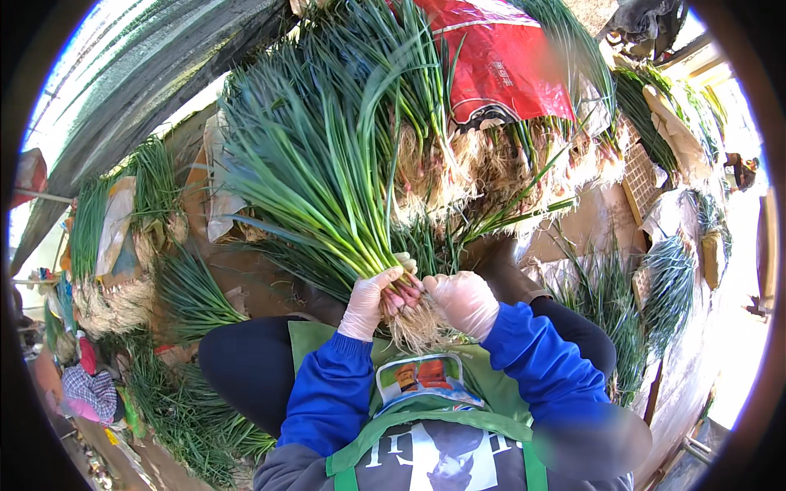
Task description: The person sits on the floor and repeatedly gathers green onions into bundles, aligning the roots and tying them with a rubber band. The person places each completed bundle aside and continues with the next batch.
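My left hand (367,302), in a thin translucent glove, is wrapped around a bunch of scallions (344,227) just above the bulbs. The long green leaves fan up and to the left. Reddish bulbs (402,296) poke out below the grip, and pale stringy roots (417,328) hang over my apron (325,347). My right hand (463,305), gloved too, is curled with its fingertips pinched at the right side of the bulbs. Whether it holds a single stalk or loose skin is hidden.
Heaped scallions (430,153) lie just ahead, partly under a red plastic bag (503,67). More bundles stand at left (116,245) and right (669,282). Loose scallions (184,399) cover the ground at lower left. A plastic crate (642,175) sits at right. Dark sheeting (153,80) slopes at upper left.
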`<state>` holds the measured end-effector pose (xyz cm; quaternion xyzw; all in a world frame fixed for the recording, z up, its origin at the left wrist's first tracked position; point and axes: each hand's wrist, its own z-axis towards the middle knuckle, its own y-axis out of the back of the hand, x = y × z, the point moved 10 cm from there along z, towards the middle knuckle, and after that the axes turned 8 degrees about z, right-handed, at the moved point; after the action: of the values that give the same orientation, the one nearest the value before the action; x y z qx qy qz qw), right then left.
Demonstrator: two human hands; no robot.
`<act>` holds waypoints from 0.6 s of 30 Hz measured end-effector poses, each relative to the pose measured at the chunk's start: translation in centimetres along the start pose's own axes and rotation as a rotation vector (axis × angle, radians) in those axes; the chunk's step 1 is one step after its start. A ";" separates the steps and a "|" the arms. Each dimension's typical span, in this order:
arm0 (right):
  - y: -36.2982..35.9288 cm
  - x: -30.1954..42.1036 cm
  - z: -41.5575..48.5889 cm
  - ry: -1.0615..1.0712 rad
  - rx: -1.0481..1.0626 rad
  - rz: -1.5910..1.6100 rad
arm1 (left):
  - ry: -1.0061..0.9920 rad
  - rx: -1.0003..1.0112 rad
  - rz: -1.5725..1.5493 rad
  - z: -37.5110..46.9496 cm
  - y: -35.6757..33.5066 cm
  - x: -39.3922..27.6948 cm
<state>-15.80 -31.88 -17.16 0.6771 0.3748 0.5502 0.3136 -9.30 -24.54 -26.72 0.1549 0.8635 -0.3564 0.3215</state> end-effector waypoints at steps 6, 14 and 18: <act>3.1 -4.9 3.8 -0.136 -0.122 0.163 | 0.085 0.036 0.010 -0.7 -0.6 0.6; -4.5 -10.0 5.3 -0.330 -0.687 1.868 | 0.000 -0.042 0.008 -1.1 0.0 -1.0; -5.0 -15.3 1.3 -0.457 -0.679 1.637 | -0.027 -0.042 -0.085 -1.5 -0.1 -1.8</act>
<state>-17.04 -42.32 -29.43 0.6953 -0.4751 0.5342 0.0744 -8.66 -23.61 -24.63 0.1065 0.8722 -0.3535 0.3208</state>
